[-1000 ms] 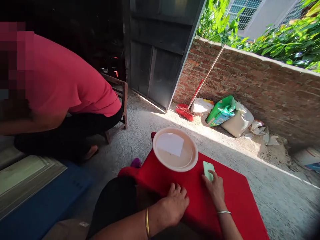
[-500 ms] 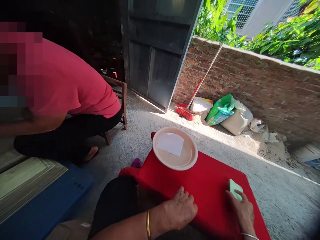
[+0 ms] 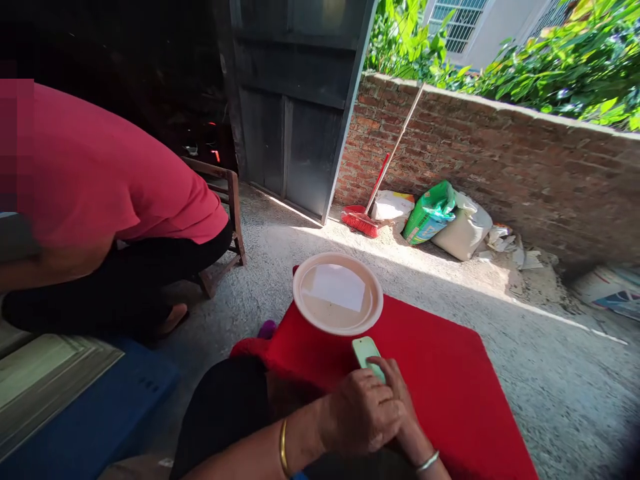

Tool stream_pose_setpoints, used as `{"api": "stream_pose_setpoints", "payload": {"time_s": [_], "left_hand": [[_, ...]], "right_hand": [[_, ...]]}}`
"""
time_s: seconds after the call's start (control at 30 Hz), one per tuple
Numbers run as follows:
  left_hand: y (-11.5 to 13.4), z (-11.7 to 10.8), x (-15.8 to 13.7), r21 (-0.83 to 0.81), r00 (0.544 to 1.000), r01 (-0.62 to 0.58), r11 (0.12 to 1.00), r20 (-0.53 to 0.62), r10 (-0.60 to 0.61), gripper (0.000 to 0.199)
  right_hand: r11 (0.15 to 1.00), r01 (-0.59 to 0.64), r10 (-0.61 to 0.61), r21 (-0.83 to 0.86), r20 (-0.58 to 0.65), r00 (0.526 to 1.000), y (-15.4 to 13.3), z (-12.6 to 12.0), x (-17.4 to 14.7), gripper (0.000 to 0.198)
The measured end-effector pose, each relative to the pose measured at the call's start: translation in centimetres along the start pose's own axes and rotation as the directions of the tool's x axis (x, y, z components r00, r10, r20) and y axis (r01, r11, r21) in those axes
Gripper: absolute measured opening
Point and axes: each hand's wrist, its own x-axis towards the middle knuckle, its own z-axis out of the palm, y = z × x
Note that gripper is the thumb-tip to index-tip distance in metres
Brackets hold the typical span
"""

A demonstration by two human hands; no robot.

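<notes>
My right hand (image 3: 399,388), with a silver bracelet at the wrist, grips a pale green flat object (image 3: 367,351) with rounded corners and a small hole near its far end. Curled into a fist, my left hand (image 3: 364,408) overlaps the right hand and hides part of it. Whether the left fingers hold anything is hidden. Both hands are over the near side of a red-covered table (image 3: 445,360). Just beyond the green object is a pale round basin (image 3: 302,308); a white patch shows inside it, sheet or reflection, I cannot tell.
A person in a red shirt (image 3: 125,167) bends forward at the left beside a wooden chair (image 3: 234,213). A blue surface (image 3: 100,400) lies lower left. Beyond the table are a dark door (image 3: 310,133), a red broom (image 3: 361,224), a green sack (image 3: 429,212) and a brick wall (image 3: 525,173).
My right hand has brought the green object leftward across the table, close to the basin and against my left hand. The left hand stays in a fist. The view has shifted slightly.
</notes>
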Motion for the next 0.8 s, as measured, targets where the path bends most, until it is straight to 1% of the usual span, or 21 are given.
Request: {"api": "stream_pose_setpoints", "payload": {"time_s": [0.03, 0.07, 0.1, 0.13, 0.17, 0.2, 0.23, 0.27, 0.3, 0.33, 0.37, 0.43, 0.47, 0.53, 0.57, 0.6, 0.67, 0.7, 0.73, 0.77, 0.8], "left_hand": [[-1.1, -0.8, 0.0, 0.006, 0.996, 0.070, 0.998, -0.046, -0.070, 0.017], [-2.3, -1.8, -0.1, 0.019, 0.982, 0.166, 0.986, -0.094, -0.163, 0.018], [-3.7, -2.8, -0.2, 0.037, 0.948, 0.291, 0.956, -0.146, -0.283, 0.018], [-5.1, -3.8, -0.4, 0.059, 0.890, 0.429, 0.902, -0.197, -0.411, 0.018], [-6.5, -4.7, -0.6, 0.087, 0.813, 0.563, 0.822, -0.235, -0.532, 0.018], [-7.8, -5.4, -0.9, 0.122, 0.726, 0.679, 0.724, -0.257, -0.638, 0.021], [-8.9, -5.9, -1.2, 0.160, 0.639, 0.768, 0.621, -0.261, -0.724, 0.026], [-9.9, -6.2, -1.5, 0.197, 0.562, 0.827, 0.527, -0.248, -0.789, 0.030], [-10.6, -6.3, -1.7, 0.227, 0.498, 0.862, 0.452, -0.222, -0.838, 0.034], [-11.1, -6.3, -1.9, 0.246, 0.452, 0.881, 0.404, -0.186, -0.872, 0.036], [-11.4, -6.2, -2.0, 0.253, 0.424, 0.889, 0.381, -0.144, -0.894, 0.038], [-11.7, -6.1, -2.1, 0.239, 0.397, 0.898, 0.369, -0.077, -0.915, 0.038], [-11.8, -6.0, -2.1, 0.223, 0.389, 0.903, 0.368, -0.058, -0.919, 0.037], [-12.0, -6.1, -2.1, 0.179, 0.388, 0.909, 0.376, -0.042, -0.921, 0.037], [-12.0, -6.1, -2.2, 0.156, 0.392, 0.911, 0.382, -0.040, -0.919, 0.036], [-12.0, -6.2, -2.3, 0.134, 0.398, 0.911, 0.390, -0.038, -0.917, 0.036], [-12.1, -6.2, -2.5, 0.102, 0.417, 0.905, 0.412, -0.028, -0.909, 0.036], [-12.1, -6.2, -2.6, 0.093, 0.424, 0.903, 0.420, -0.023, -0.905, 0.036], [-12.0, -6.2, -2.7, 0.088, 0.432, 0.899, 0.428, -0.019, -0.902, 0.037], [-11.9, -6.2, -2.8, 0.084, 0.438, 0.896, 0.436, -0.017, -0.899, 0.036], [-11.9, -6.1, -2.8, 0.081, 0.446, 0.893, 0.443, -0.018, -0.895, 0.036]], "right_hand": [[0.995, -0.095, 0.093, -0.029, -0.058, 0.994, 1.6, -2.2, 0.1, 0.052], [0.976, -0.209, 0.200, -0.059, -0.122, 0.972, 3.3, -4.5, 0.1, 0.060], [0.929, -0.356, 0.333, -0.099, -0.196, 0.922, 5.1, -6.5, 0.0, 0.068], [0.867, -0.480, 0.441, -0.134, -0.240, 0.865, 6.7, -8.2, -0.3, 0.073], [0.806, -0.568, 0.517, -0.165, -0.271, 0.812, 7.9, -9.3, -0.7, 0.076], [0.763, -0.617, 0.559, -0.196, -0.279, 0.780, 8.6, -9.8, -1.1, 0.078], [0.745, -0.630, 0.572, -0.221, -0.275, 0.773, 8.7, -9.5, -1.6, 0.078], [0.753, -0.612, 0.557, -0.241, -0.262, 0.788, 8.1, -8.6, -1.9, 0.076], [0.779, -0.573, 0.522, -0.255, -0.243, 0.818, 6.9, -7.2, -2.2, 0.072], [0.815, -0.515, 0.471, -0.266, -0.214, 0.856, 5.1, -5.2, -2.2, 0.067], [0.857, -0.439, 0.405, -0.269, -0.175, 0.898, 3.0, -3.0, -2.2, 0.060], [0.922, -0.272, 0.263, -0.276, -0.070, 0.962, -1.8, 1.5, -1.7, 0.047], [0.949, -0.177, 0.182, -0.261, -0.006, 0.983, -4.1, 3.5, -1.4, 0.042], [0.980, -0.008, 0.031, -0.199, 0.112, 0.993, -7.6, 6.2, -0.9, 0.037], [0.987, 0.054, -0.030, -0.151, 0.158, 0.987, -8.5, 6.9, -0.9, 0.036], [0.991, 0.091, -0.071, -0.098, 0.189, 0.979, -8.8, 6.9, -0.9, 0.035], [0.996, 0.087, -0.085, -0.001, 0.193, 0.978, -7.7, 5.4, -1.3, 0.033], [0.999, 0.047, -0.050, 0.027, 0.165, 0.985, -6.3, 4.1, -1.5, 0.034], [0.999, -0.014, 0.010, 0.033, 0.119, 0.993, -4.7, 2.5, -1.7, 0.037], [0.996, -0.090, 0.089, 0.017, 0.061, 0.994, -2.9, 0.8, -1.8, 0.043], [0.985, -0.173, 0.173, -0.015, -0.002, 0.985, -1.2, -0.7, -2.0, 0.049]]}}
